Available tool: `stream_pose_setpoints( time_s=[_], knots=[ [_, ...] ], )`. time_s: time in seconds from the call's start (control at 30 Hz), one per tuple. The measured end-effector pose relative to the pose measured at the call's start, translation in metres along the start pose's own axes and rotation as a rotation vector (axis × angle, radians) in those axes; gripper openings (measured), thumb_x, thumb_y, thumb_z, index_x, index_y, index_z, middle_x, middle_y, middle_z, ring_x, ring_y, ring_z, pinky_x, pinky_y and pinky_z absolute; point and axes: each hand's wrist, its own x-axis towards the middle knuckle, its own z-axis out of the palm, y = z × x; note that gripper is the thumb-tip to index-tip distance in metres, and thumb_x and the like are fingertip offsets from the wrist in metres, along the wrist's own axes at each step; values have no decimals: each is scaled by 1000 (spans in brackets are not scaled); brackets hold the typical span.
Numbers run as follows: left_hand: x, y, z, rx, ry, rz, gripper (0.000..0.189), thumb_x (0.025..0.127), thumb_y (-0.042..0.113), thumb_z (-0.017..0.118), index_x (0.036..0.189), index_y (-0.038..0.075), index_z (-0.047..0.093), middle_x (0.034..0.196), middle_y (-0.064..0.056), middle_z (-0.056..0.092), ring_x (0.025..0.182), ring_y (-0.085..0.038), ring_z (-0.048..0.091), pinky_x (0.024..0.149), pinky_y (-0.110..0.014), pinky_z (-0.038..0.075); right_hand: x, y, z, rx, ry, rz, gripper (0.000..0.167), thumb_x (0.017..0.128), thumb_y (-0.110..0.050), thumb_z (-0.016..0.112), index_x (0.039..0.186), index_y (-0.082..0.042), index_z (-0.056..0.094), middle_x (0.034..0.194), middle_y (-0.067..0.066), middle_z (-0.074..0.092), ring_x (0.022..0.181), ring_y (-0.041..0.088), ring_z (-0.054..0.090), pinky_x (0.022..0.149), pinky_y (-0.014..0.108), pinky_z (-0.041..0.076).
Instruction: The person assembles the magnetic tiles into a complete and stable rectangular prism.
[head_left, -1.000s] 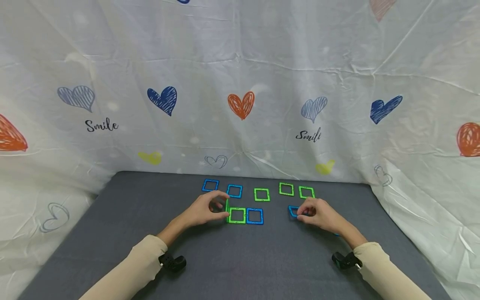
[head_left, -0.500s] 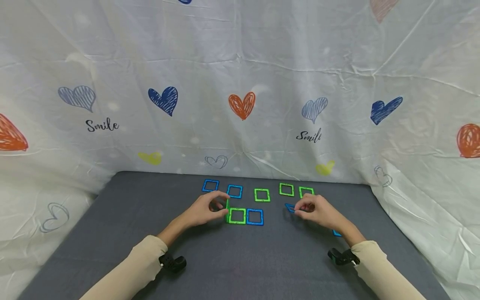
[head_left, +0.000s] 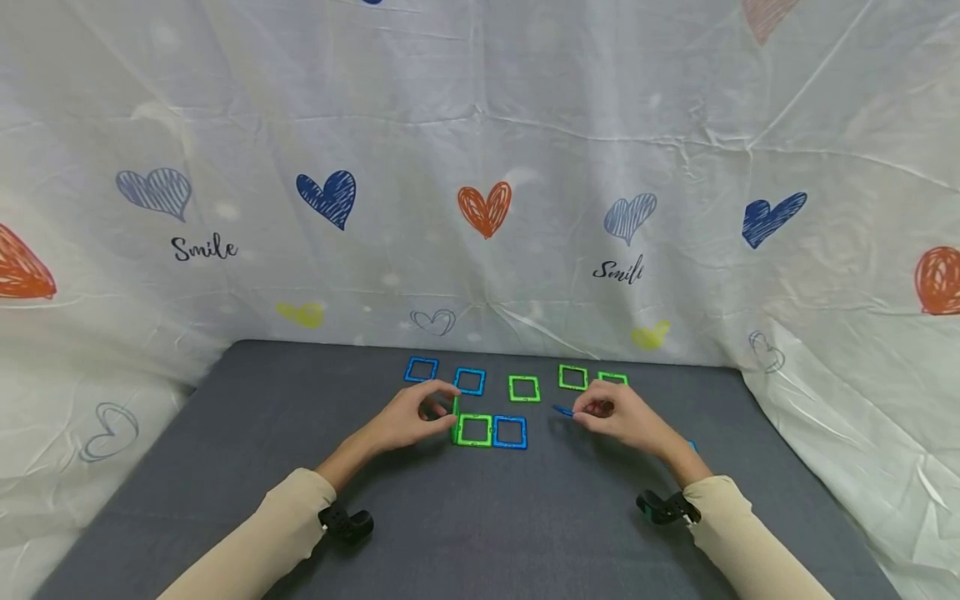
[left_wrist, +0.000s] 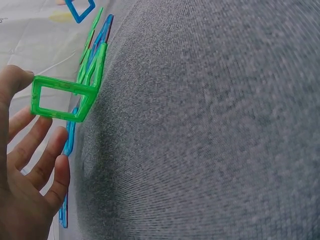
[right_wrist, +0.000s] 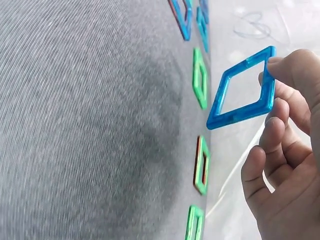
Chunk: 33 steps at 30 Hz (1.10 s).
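Observation:
My left hand (head_left: 408, 417) pinches a green square magnetic tile (left_wrist: 62, 84) between thumb and fingers. It stands upright along the left edge of a flat green tile (head_left: 475, 445) on the table, and a blue tile (head_left: 511, 446) lies flush on that one's right side. My right hand (head_left: 626, 417) grips another blue square tile (right_wrist: 240, 116) by one edge, thumb against fingers. In the head view this blue tile shows nearly edge-on, raised over the cloth to the right of the joined pair.
Toward the back lie two blue tiles, one far left (head_left: 422, 381) and one beside it (head_left: 470, 393). Several green tiles (head_left: 524, 400) lie to their right. A blue piece (head_left: 693, 446) is mostly hidden by my right forearm. A white printed curtain (head_left: 390, 133) hangs behind the grey table (head_left: 480, 525).
My right hand has moved left with the blue tile, which has tilted from showing its face to nearly edge-on. The left hand keeps its hold on the upright green tile, almost still.

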Motion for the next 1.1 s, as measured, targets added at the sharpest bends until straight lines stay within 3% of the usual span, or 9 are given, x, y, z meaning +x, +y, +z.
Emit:
stream_pose_setpoints(
  time_s=[0.23, 0.37, 0.6, 0.67, 0.9, 1.1],
  knots=[
    [0, 2, -1, -16, -1, -1, 45, 99, 24, 71, 136, 3, 59, 129, -10, 61, 99, -21, 66, 77, -38, 53, 7, -7, 8, 7, 42, -35, 11, 90, 6, 74, 93, -5, 75, 86, 1, 61, 73, 14, 53, 62, 26, 47],
    [1, 1, 0, -24, -1, -2, 45, 99, 23, 71, 136, 3, 58, 129, -11, 61, 99, -21, 67, 77, -37, 54, 11, -23, 10, 25, 37, -40, 11, 91, 10, 70, 93, 0, 73, 85, 6, 60, 73, 17, 53, 63, 28, 48],
    [1, 0, 1, -24, -4, 2, 45, 99, 23, 71, 136, 3, 58, 129, -11, 61, 98, -21, 66, 77, -37, 54, 14, -47, 10, 62, 18, -37, 14, 93, 10, 68, 94, -4, 73, 87, 10, 59, 75, 20, 54, 66, 29, 49],
    [1, 0, 1, -25, -4, 2, 45, 99, 23, 71, 136, 3, 58, 129, -11, 61, 98, -21, 66, 77, -37, 54, 15, -47, 12, 67, 16, -47, 15, 93, 9, 68, 95, -4, 73, 87, 11, 59, 75, 21, 55, 65, 30, 49],
    [1, -1, 1, -25, -2, 1, 44, 99, 24, 71, 136, 3, 59, 129, -10, 61, 98, -21, 66, 77, -38, 54, 18, -9, 24, 49, -4, -38, 9, 96, 1, 69, 102, -5, 73, 88, 2, 61, 74, 19, 56, 63, 30, 48],
    [0, -3, 2, -46, 2, 0, 43, 99, 23, 70, 135, 3, 59, 128, -11, 62, 98, -21, 67, 76, -37, 54, 21, -11, 26, 81, -19, -48, 7, 97, -3, 70, 103, -2, 74, 86, -4, 64, 71, 16, 56, 62, 29, 48]
  ],
)
